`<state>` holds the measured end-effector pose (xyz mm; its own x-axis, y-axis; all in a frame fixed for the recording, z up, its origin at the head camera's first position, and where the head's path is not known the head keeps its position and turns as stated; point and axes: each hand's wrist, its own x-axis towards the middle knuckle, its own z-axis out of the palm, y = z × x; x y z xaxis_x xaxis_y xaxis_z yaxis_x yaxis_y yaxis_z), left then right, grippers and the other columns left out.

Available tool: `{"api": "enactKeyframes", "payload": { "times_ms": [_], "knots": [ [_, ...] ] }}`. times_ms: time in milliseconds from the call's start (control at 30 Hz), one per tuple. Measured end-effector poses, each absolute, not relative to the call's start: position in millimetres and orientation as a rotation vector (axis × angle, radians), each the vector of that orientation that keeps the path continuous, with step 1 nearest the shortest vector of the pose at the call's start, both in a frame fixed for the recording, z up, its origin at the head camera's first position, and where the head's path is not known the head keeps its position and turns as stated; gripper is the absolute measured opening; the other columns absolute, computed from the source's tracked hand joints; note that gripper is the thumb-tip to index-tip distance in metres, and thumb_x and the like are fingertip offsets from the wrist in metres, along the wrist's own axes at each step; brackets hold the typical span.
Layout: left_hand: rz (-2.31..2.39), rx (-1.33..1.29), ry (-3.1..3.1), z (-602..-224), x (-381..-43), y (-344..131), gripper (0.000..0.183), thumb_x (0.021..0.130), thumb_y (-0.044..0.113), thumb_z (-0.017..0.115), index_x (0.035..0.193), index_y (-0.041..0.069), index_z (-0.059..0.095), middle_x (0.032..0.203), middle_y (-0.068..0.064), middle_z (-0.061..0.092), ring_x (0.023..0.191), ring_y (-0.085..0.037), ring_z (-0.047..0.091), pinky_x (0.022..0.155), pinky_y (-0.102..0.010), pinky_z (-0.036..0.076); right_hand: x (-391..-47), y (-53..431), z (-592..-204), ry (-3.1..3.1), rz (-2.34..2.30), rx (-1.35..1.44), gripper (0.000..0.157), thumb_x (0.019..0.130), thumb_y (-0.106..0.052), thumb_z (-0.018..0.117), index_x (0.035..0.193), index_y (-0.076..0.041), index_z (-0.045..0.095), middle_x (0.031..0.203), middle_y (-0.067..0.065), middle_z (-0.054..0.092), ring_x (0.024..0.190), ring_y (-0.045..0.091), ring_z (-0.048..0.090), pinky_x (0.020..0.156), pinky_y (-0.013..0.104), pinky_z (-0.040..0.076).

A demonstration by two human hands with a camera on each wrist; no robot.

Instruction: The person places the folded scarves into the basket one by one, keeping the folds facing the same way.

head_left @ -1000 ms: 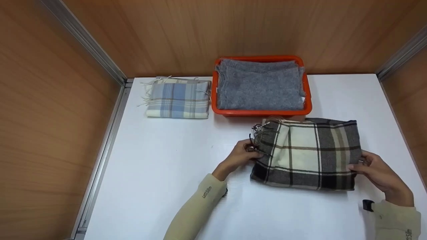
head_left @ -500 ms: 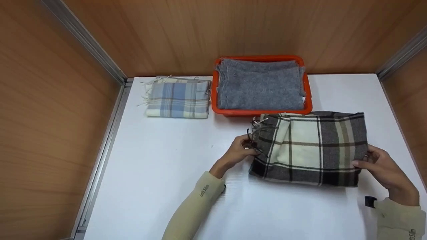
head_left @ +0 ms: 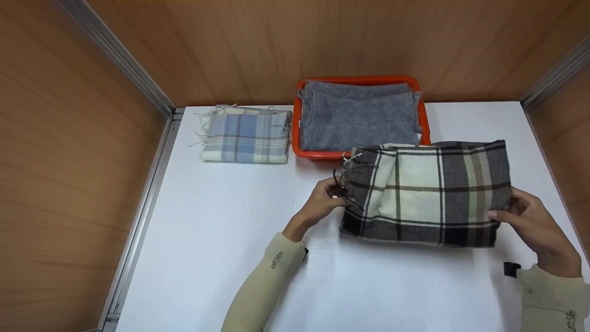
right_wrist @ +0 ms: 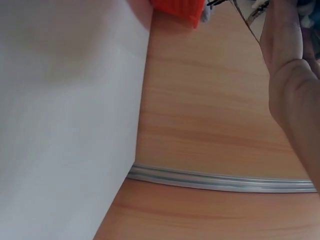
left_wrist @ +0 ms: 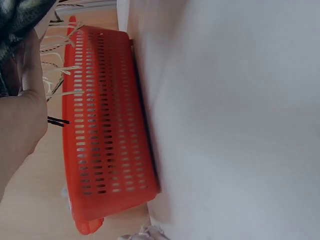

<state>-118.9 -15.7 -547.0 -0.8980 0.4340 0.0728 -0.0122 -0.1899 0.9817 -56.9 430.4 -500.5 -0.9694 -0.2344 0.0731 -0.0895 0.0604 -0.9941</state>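
A folded plaid scarf (head_left: 417, 193) in dark grey, cream and tan, with fringe at its left end, is held up off the table between both hands. My left hand (head_left: 318, 201) grips the fringed left edge, thumb on top. At the opposite edge, my right hand (head_left: 537, 221) pinches the cloth with its thumb above and fingers beneath. The scarf's far edge overlaps the front rim of a red plastic basket (head_left: 297, 138) in the head view. Inside the basket lies folded grey-blue cloth (head_left: 359, 115). In the left wrist view, fringe strands hang beside the slotted basket wall (left_wrist: 107, 120).
Left of the basket, a folded blue, grey and cream plaid scarf (head_left: 246, 138) with pale fringe lies on the white table (head_left: 207, 240). Wooden panels (head_left: 258, 46) with metal corner strips (head_left: 138, 64) enclose the back and sides.
Both hands have raised the dark plaid scarf and carried it away from the person, toward the basket. Its far edge now covers part of the basket's front rim. The blue plaid scarf has stayed put.
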Motion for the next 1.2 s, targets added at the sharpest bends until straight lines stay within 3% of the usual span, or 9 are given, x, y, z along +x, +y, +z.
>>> {"api": "enactKeyframes", "payload": {
  "times_ms": [367, 800, 1200],
  "knots": [
    [2.195, 0.491, 1.852, -532.7, -129.4, -29.1, 0.018, 0.086, -0.006, 0.070, 0.103, -0.001, 0.067, 0.095, 0.007, 0.067, 0.090, -0.012, 0.062, 0.081, -0.028, 0.051, -72.3, 412.2, -488.0, 2.169, -2.182, -0.328, 0.057, 0.091, 0.028, 0.056, 0.140, 0.001, 0.062, 0.118, 0.005, 0.070, 0.100, 0.011, 0.066, 0.080, 0.019, 0.053],
    [2.238, 0.338, 1.865, -522.0, -141.0, -41.8, 0.022, 0.086, -0.008, 0.067, 0.105, 0.001, 0.061, 0.097, 0.002, 0.064, 0.091, -0.013, 0.058, 0.080, -0.027, 0.050, -95.3, 396.6, -480.8, 2.053, -2.266, -0.353, 0.056, 0.092, 0.028, 0.054, 0.140, 0.000, 0.063, 0.118, 0.006, 0.072, 0.100, 0.012, 0.068, 0.078, 0.020, 0.054],
    [2.292, 0.330, 1.889, -508.7, -151.7, -49.6, 0.022, 0.088, -0.007, 0.069, 0.104, 0.005, 0.061, 0.096, 0.001, 0.061, 0.086, -0.011, 0.058, 0.071, -0.023, 0.052, -114.5, 381.5, -474.9, 2.023, -2.321, -0.309, 0.049, 0.094, 0.024, 0.058, 0.136, -0.001, 0.065, 0.115, 0.007, 0.073, 0.097, 0.013, 0.068, 0.076, 0.021, 0.055]
  ]
}}
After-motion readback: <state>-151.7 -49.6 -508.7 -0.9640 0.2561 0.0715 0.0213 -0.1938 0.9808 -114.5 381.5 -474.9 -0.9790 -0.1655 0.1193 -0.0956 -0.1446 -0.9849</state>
